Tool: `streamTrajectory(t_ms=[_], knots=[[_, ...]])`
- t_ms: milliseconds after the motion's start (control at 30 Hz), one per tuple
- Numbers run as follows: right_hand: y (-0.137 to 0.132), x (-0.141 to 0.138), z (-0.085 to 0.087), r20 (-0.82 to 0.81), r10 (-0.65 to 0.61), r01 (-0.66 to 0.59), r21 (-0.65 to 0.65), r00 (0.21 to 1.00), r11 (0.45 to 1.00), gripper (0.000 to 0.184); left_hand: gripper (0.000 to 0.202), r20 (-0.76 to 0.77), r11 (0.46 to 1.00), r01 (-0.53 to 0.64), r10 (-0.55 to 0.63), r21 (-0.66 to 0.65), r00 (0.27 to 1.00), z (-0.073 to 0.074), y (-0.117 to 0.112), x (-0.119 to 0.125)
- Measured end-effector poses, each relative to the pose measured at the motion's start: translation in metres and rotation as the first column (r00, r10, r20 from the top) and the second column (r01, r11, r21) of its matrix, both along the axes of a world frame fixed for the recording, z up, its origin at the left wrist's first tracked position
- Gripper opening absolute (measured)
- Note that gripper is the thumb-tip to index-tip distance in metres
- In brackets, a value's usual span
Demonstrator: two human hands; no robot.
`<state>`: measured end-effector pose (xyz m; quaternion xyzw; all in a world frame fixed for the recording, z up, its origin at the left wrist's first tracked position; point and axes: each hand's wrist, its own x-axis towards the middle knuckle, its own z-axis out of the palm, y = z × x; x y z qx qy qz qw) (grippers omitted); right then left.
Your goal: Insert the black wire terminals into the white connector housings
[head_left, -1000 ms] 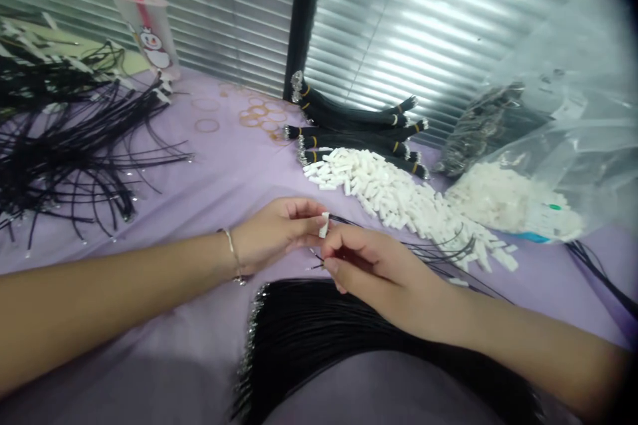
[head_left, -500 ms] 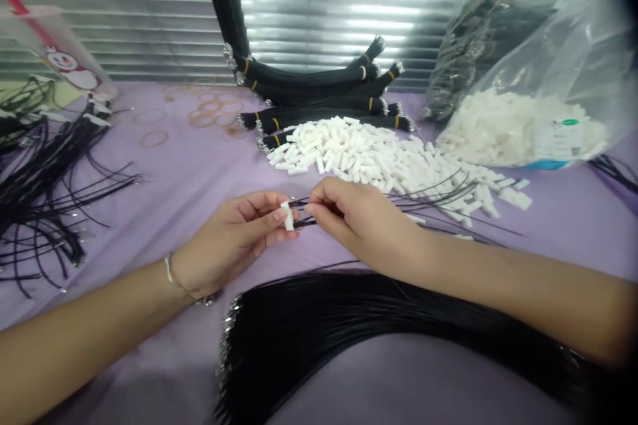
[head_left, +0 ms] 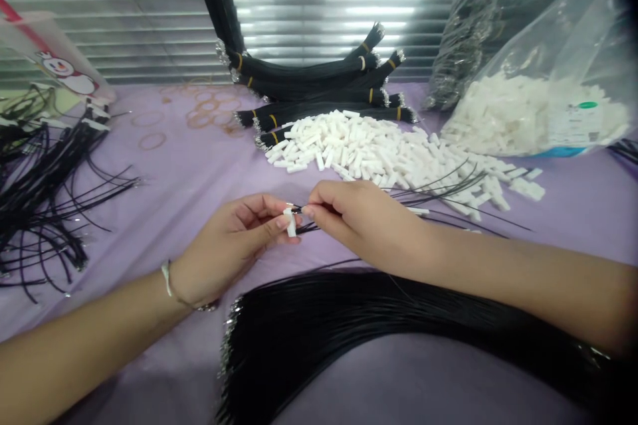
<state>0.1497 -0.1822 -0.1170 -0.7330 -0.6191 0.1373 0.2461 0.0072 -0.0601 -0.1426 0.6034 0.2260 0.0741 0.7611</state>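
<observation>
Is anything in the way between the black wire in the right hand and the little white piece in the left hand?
Nothing visible stands in the way. The black wire, pinched in the right hand, has its tip right at the white piece held in the left hand.

Horizontal window blinds (head_left: 323, 13) (bright light behind), lilac table cover (head_left: 174, 172).

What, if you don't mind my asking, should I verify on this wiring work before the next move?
1. Left hand grips the white connector: ok.
2. Right hand pinches the black wire by the connector: ok.
3. Wire tip seated in the connector: cannot tell, too small.
4. Trailing wires clear of the white connector heap: not ok, they lie across it.
5. Black wire bundle apart from both hands: ok.
</observation>
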Motion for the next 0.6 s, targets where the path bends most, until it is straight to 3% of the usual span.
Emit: streamTrajectory(t_ms=[267, 600], knots=[[-0.0011, -0.0022, 0.0034, 0.095, -0.014, 0.024, -0.100, 0.995, 0.995, 0.021, 0.008, 0.004, 0.991, 0.009, -0.010, 0.134, 1.000, -0.0002, -0.0013, 0.0000], [-0.0023, -0.0015, 0.0015, -0.031, -0.007, 0.004, -0.098, 0.999, 0.995, 0.026, 0.009, -0.043, 0.966, 0.036, -0.026, 0.255, 0.999, 0.0036, -0.0046, -0.0002]])
